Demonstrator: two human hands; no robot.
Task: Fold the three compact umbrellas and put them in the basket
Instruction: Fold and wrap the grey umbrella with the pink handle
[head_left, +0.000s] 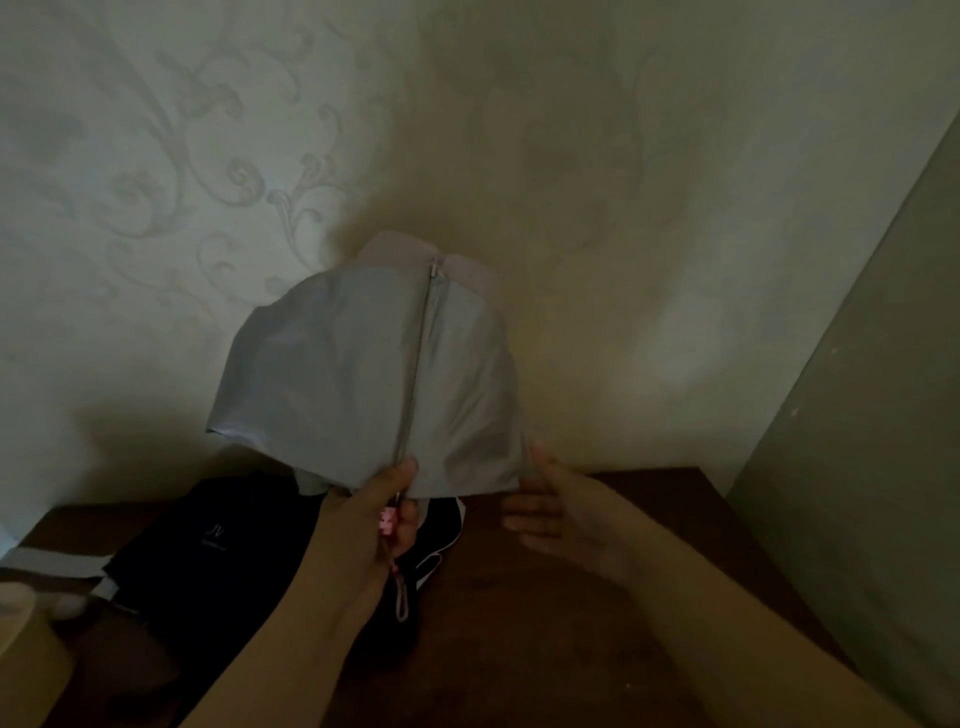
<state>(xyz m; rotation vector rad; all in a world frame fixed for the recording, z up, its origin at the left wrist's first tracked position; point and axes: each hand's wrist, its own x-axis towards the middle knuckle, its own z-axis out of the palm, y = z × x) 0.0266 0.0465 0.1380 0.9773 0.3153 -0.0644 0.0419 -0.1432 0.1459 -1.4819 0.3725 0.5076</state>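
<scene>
Step in hand: I judge I am gathering the canopy of the grey umbrella (363, 384) so it can be wrapped shut.
Grey umbrella: held up over the brown tabletop (597, 597), part-collapsed, panels hanging loose either side of one rib.
My left hand (379, 514): fingers pinched on the lower rim of the cloth where that rib ends, with a pink tag and cord hanging under it.
My right hand (561, 514): fingers straight and spread, at the right edge of the canopy; whether it touches the cloth I cannot tell.
Black umbrella (218, 551): lying on the tabletop behind my left arm, not yet wrapped.
Basket: I cannot make one out for certain.
Doing it well: I should hold the pinch steady, sweep the loose panels one way round the shaft with the flat right hand, then fasten the strap snugly.
</scene>
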